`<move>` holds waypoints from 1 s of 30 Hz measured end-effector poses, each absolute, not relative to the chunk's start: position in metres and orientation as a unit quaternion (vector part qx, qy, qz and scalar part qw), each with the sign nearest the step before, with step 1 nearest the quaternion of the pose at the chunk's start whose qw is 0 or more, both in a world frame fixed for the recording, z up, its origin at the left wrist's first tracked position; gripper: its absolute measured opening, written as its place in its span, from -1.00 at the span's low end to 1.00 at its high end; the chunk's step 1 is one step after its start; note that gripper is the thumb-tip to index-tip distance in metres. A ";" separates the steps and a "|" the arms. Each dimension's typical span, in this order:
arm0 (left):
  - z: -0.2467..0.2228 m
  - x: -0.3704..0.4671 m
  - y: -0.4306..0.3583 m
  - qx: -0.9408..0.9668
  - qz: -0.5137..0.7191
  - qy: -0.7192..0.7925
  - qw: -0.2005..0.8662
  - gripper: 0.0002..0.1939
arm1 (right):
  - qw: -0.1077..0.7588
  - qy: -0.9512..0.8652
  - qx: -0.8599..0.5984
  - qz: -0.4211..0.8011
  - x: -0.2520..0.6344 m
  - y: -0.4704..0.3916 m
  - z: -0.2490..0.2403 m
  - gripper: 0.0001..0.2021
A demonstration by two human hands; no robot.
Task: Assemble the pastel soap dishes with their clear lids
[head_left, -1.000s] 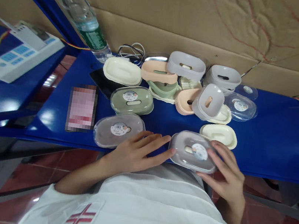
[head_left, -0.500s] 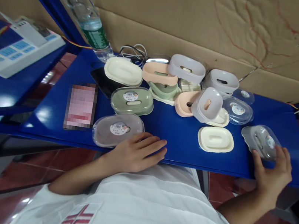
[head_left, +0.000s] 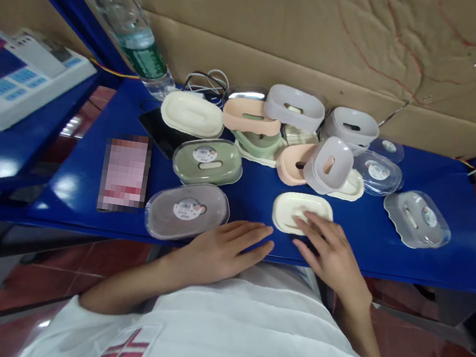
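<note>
My right hand [head_left: 335, 259] lies with fingers apart over a cream oval soap dish tray [head_left: 284, 209], its fingertips on the tray's near right part. Fingers stretched out, my left hand [head_left: 227, 251] rests at the table's front edge and holds nothing. Close beside it is a grey soap dish with a clear lid [head_left: 165, 215] and a round label. Behind that sits a green lidded soap dish [head_left: 182, 161]. At the far right stands another grey lidded soap dish [head_left: 410, 222], apart from both hands.
Grey and peach soap dish boxes [head_left: 329, 165] lie grouped on the blue table [head_left: 254, 193], with a second cream tray [head_left: 194, 115] at back left. A water bottle [head_left: 144, 57], a blurred flat item [head_left: 125, 173] and a power strip [head_left: 19, 86] are to the left. Cardboard [head_left: 253, 19] stands behind.
My right hand has let go of the grey lidded soap dish at the right and moved left onto the cream tray, which has shifted left. My left hand stays nearly in place.
</note>
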State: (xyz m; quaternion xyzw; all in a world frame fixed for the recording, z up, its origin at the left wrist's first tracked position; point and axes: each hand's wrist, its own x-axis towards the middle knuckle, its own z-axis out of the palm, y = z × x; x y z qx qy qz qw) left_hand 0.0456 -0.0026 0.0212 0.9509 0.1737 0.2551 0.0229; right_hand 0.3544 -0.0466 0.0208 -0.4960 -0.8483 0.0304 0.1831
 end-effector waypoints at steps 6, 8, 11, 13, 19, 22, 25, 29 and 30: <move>0.007 0.059 0.005 0.964 0.193 0.172 0.061 -0.60 | 0.233 -0.804 -0.542 -0.074 0.345 -0.014 0.037 -0.42; 0.007 0.060 0.007 0.967 0.195 0.154 0.048 -0.67 | 0.197 -0.778 -0.586 -0.109 0.346 -0.002 0.039 -0.31; 0.010 0.059 0.009 0.969 0.198 0.141 0.040 -0.73 | 0.157 -0.771 -0.608 -0.106 0.349 0.008 0.032 -0.27; 0.012 0.059 0.010 0.970 0.197 0.138 0.044 -0.75 | 0.159 -0.753 -0.629 -0.107 0.352 0.009 0.026 -0.34; 0.010 0.056 0.009 0.965 0.209 0.151 0.055 -0.69 | 0.281 -0.724 -0.622 -0.096 0.367 -0.006 0.026 -0.52; 0.008 0.053 0.007 0.958 0.221 0.167 0.071 -0.59 | 0.343 -0.744 -0.572 -0.031 0.373 -0.025 0.033 -0.48; 0.006 0.050 0.005 0.957 0.214 0.182 0.073 -0.52 | 0.346 -0.776 -0.526 0.043 0.379 -0.047 0.034 -0.44; 0.002 0.052 0.003 0.945 0.252 0.205 0.044 -0.41 | 0.319 -0.799 -0.494 0.129 0.386 -0.064 0.024 -0.48; 0.001 0.053 0.003 0.942 0.256 0.213 0.042 -0.38 | 0.311 -0.801 -0.490 0.149 0.386 -0.065 0.021 -0.51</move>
